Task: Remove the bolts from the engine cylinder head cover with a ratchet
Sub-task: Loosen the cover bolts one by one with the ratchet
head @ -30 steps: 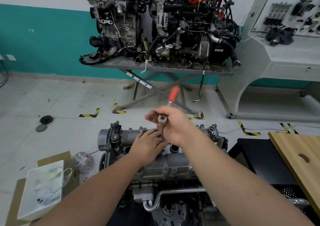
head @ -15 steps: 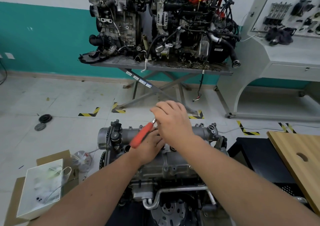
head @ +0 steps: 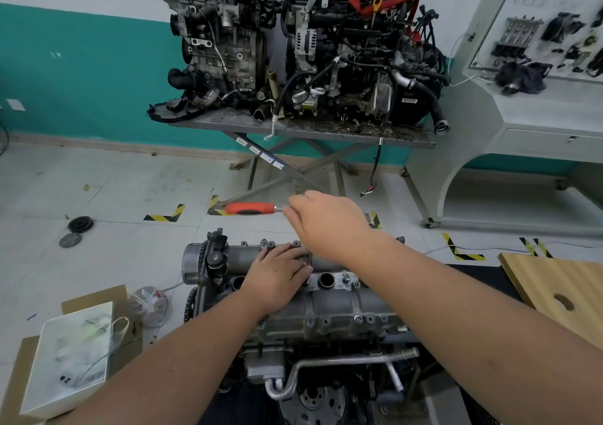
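Observation:
The grey cylinder head cover (head: 336,307) lies across the engine in front of me, with small bolts (head: 358,319) along its near flange. My right hand (head: 329,224) is closed on the head end of a ratchet (head: 251,208), whose red handle sticks out level to the left above the cover's far edge. The ratchet head and its socket are hidden under this hand. My left hand (head: 277,277) rests flat on the cover's top, fingers spread toward the spot below the ratchet, holding nothing.
Two engines (head: 303,49) stand on a grey scissor table (head: 306,131) ahead. A wooden board (head: 561,297) lies at the right, and a white box (head: 70,356) on cardboard at the lower left. Dark discs (head: 80,224) lie on the floor at the left. A grey bench (head: 538,121) stands at the far right.
The ratchet handle has swung from pointing up and away, down past my left hand, and now points level to the left. My right hand has turned palm down and risen; the left hand stayed on the cover.

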`<state>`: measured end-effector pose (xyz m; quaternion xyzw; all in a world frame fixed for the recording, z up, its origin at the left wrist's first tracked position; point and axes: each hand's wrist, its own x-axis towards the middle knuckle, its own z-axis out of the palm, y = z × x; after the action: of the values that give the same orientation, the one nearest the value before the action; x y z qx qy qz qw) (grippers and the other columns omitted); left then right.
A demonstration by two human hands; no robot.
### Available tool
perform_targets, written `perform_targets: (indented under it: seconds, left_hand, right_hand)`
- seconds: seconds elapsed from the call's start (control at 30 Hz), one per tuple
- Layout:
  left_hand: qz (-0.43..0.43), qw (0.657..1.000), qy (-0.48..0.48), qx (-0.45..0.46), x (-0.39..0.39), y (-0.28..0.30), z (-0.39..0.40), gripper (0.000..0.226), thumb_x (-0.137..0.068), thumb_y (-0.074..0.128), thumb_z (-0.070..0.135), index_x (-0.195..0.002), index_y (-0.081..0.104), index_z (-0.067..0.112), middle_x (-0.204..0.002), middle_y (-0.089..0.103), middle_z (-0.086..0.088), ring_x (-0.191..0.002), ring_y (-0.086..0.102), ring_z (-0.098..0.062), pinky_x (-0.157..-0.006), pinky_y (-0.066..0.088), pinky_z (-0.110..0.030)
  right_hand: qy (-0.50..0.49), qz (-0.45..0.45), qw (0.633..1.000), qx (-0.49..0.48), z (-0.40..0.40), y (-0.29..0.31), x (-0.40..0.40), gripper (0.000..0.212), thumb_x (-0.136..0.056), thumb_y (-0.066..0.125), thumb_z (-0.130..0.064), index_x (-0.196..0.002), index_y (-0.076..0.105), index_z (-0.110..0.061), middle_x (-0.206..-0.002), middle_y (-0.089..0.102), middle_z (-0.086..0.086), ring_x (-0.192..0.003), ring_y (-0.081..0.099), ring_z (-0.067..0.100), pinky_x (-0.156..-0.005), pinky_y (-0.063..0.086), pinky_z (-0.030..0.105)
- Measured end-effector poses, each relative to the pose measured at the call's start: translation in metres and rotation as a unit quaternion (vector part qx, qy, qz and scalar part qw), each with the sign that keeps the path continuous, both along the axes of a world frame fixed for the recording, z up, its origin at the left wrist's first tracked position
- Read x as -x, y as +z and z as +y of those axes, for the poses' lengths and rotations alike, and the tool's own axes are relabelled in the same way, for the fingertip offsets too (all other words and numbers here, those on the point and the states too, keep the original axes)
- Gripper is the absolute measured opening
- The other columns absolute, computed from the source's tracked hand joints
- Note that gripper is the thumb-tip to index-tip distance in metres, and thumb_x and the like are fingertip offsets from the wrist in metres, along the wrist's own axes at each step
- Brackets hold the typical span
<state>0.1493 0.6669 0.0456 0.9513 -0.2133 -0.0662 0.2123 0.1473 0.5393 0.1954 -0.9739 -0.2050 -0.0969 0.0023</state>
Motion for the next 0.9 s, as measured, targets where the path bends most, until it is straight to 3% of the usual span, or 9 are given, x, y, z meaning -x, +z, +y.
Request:
perform_targets:
  seconds: [0.13, 0.23, 0.3, 0.4, 0.47, 0.63, 0.73, 0.8, 0.9]
  left_hand:
    - [0.015, 1.000, 0.003, 0.009, -0.001, -0.001, 0.001, 0.041, -0.104, 0.031, 0.052, -0.117, 0.068, 0.039, -0.155, 0.034, 0.025, -0.149, 0.016, -0.008, -0.121, 0.007, -0.044]
    - [0.010, 1.000, -0.003, -0.004, -0.001, -0.001, 0.001, 0.043, -0.104, 0.031, 0.053, -0.122, 0.066, 0.039, -0.155, 0.033, 0.024, -0.149, 0.016, -0.009, -0.121, 0.006, -0.045]
    - [0.014, 1.000, 0.000, -0.006, -0.001, -0.001, 0.001, 0.044, -0.103, 0.031, 0.054, -0.125, 0.065, 0.038, -0.156, 0.032, 0.023, -0.150, 0.014, -0.008, -0.121, 0.004, -0.044]
    - [0.015, 1.000, 0.006, -0.001, -0.001, -0.001, 0.000, 0.043, -0.104, 0.031, 0.053, -0.127, 0.064, 0.038, -0.156, 0.033, 0.025, -0.149, 0.014, -0.006, -0.121, 0.004, -0.044]
    - [0.018, 1.000, 0.010, 0.001, -0.002, 0.000, 0.000, 0.042, -0.104, 0.032, 0.052, -0.126, 0.065, 0.038, -0.154, 0.034, 0.025, -0.148, 0.015, -0.006, -0.120, 0.005, -0.043]
    - [-0.015, 1.000, -0.005, 0.016, 0.001, -0.001, 0.001, 0.045, -0.103, 0.031, 0.048, -0.132, 0.061, 0.031, -0.151, 0.044, 0.016, -0.146, 0.027, -0.013, -0.120, 0.016, -0.047]
    - [-0.025, 0.995, -0.032, 0.091, 0.001, 0.000, 0.000, 0.036, -0.104, 0.044, 0.029, -0.130, 0.062, 0.011, -0.141, 0.055, -0.009, -0.137, 0.041, -0.026, -0.118, 0.024, -0.038]
    - [-0.058, 0.995, -0.041, 0.070, 0.001, 0.001, -0.001, 0.030, -0.104, 0.046, 0.033, -0.123, 0.067, 0.021, -0.139, 0.056, 0.002, -0.134, 0.039, -0.013, -0.116, 0.019, -0.023]
    - [-0.045, 0.998, -0.010, -0.032, 0.001, 0.001, 0.001, 0.039, -0.106, 0.033, 0.047, -0.133, 0.059, 0.038, -0.151, 0.040, 0.020, -0.145, 0.024, -0.010, -0.121, 0.012, -0.041]
  right_hand:
    - [-0.132, 0.207, 0.943, -0.226, -0.003, 0.020, -0.009, 0.033, -0.104, 0.036, -0.030, -0.093, 0.058, -0.008, -0.074, 0.069, 0.005, -0.066, 0.066, 0.025, -0.053, 0.047, 0.026]
    - [-0.179, 0.394, 0.660, -0.614, -0.008, 0.016, -0.003, 0.019, -0.102, 0.043, -0.015, -0.091, 0.055, -0.007, -0.067, 0.071, 0.005, -0.067, 0.073, 0.019, -0.062, 0.047, 0.025]
    - [-0.153, 0.406, 0.473, -0.767, -0.011, 0.001, 0.002, 0.024, -0.102, 0.046, -0.015, -0.080, 0.054, -0.015, -0.070, 0.068, -0.004, -0.079, 0.072, 0.014, -0.072, 0.038, 0.032]
    - [-0.138, 0.312, 0.363, -0.867, -0.010, -0.021, 0.004, 0.025, -0.101, 0.051, -0.019, -0.077, 0.052, -0.021, -0.073, 0.066, -0.006, -0.087, 0.063, 0.012, -0.078, 0.035, 0.034]
    - [-0.139, 0.249, 0.395, -0.873, -0.005, -0.030, 0.006, 0.022, -0.101, 0.055, -0.024, -0.079, 0.055, -0.022, -0.078, 0.069, -0.006, -0.086, 0.061, 0.015, -0.075, 0.041, 0.033]
    - [0.006, -0.067, 0.857, -0.510, -0.001, -0.053, 0.020, 0.026, -0.098, 0.054, -0.017, -0.117, 0.071, -0.021, -0.126, 0.064, -0.004, -0.118, 0.057, 0.012, -0.098, 0.045, 0.025]
    - [0.110, -0.209, 0.932, -0.275, -0.007, -0.053, 0.012, 0.032, -0.080, 0.051, 0.001, -0.099, 0.075, -0.006, -0.107, 0.070, 0.012, -0.100, 0.064, 0.034, -0.079, 0.051, 0.040]
    - [0.100, -0.207, 0.960, -0.160, -0.009, -0.042, 0.006, 0.026, -0.076, 0.060, 0.001, -0.095, 0.074, -0.009, -0.092, 0.068, 0.008, -0.085, 0.063, 0.032, -0.070, 0.048, 0.038]
    - [0.059, -0.137, 0.987, -0.066, -0.010, -0.029, 0.004, 0.024, -0.094, 0.054, -0.026, -0.112, 0.066, -0.015, -0.096, 0.061, 0.004, -0.086, 0.058, 0.028, -0.073, 0.044, 0.039]
